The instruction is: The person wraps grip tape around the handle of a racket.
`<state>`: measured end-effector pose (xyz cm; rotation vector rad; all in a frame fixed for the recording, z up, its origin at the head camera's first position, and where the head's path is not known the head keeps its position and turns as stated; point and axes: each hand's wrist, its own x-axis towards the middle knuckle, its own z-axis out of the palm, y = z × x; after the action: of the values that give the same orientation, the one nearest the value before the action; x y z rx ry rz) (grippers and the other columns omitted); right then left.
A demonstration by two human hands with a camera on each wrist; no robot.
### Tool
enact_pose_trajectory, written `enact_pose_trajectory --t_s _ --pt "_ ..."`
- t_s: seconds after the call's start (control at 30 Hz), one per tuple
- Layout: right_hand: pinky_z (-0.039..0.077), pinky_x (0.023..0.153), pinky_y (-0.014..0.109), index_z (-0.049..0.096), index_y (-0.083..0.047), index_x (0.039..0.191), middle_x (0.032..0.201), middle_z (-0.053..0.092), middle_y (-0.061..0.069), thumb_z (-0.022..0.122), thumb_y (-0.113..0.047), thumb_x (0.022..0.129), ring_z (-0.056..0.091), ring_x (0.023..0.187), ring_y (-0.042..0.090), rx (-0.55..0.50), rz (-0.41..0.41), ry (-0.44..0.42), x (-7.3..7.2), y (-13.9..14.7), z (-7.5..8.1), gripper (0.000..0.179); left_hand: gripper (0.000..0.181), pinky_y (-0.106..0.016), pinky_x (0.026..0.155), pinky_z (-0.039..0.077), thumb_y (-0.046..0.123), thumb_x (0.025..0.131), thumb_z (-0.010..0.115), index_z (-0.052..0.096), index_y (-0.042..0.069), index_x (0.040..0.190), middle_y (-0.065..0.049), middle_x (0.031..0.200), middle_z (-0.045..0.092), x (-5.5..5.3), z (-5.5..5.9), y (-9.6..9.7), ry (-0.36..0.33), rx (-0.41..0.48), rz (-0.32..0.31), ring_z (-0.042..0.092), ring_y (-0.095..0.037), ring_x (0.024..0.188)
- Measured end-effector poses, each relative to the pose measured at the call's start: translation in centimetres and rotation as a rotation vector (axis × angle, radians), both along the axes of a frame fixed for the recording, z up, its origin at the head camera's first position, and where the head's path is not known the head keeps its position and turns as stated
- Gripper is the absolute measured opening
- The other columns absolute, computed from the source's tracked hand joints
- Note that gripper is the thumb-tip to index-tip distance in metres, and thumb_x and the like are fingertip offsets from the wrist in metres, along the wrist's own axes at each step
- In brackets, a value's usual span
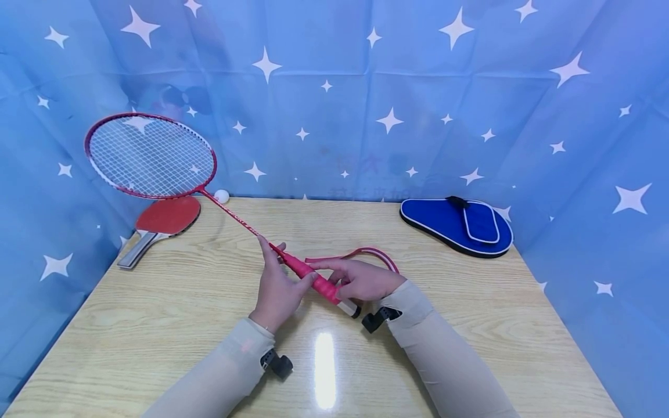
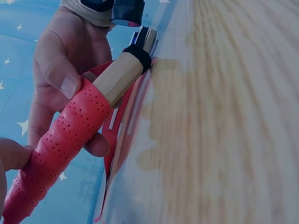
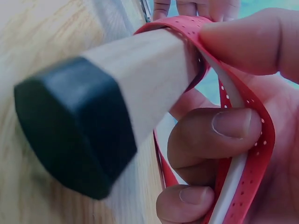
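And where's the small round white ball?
Head view, left half: the ball sits at the back of the pale wooden table, right of the red-faced paddle.

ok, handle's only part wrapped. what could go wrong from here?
1. Slack: the right grip holds the red tape where it leaves the handle. If that eases, the nearest turn might loosen.
2. Snag: the tape's free length loops out beyond the hand, so it could twist or catch.
3. Knock: in the head view, the racket head overlaps the red paddle, and the white ball shows beside the shaft. Turning the handle sharply may bump either.
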<state>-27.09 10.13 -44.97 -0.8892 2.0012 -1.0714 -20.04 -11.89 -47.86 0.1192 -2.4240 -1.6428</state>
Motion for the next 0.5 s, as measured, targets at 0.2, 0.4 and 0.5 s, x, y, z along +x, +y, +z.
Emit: enact_pose_trajectory --t_s 0.2,0.4,0.5 --pt "0.060 0.070 0.039 0.040 -0.053 0.158 0.120 0.073 0.001 0.074 -0.003 0.093 0.068 0.108 0.024 0.010 -0.004 0.027 0.03 0.07 0.11 0.089 0.147 -0.051 0.114 0.048 0.024 0.082 0.091 -0.032 0.030 0.162 -0.012 0.166 0.038 -0.03 -0.05 0.02 0.010 -0.003 0.002 0.049 -0.035 0.144" --pt "0.061 0.071 0.038 0.041 -0.050 0.159 0.121 0.070 0.002 0.076 -0.003 0.091 0.067 0.104 0.024 0.033 -0.020 0.044 0.03 0.06 -0.09 0.090 0.147 -0.055 0.119 0.041 0.025 0.082 0.092 -0.032 0.030 0.162 -0.014 0.166 0.037 -0.02 -0.11 0.02 0.004 -0.007 0.010 0.045 -0.037 0.148" --pt "0.060 0.067 0.037 0.041 -0.048 0.159 0.120 0.069 0.002 0.074 -0.003 0.091 0.067 0.096 0.026 0.038 -0.021 0.054 -0.02 0.11 -0.14 0.088 0.147 -0.055 0.120 0.040 0.025 0.083 0.092 -0.032 0.029 0.162 -0.013 0.166 0.037 -0.03 -0.10 0.01 0.002 -0.006 0.010 0.045 -0.037 0.148"
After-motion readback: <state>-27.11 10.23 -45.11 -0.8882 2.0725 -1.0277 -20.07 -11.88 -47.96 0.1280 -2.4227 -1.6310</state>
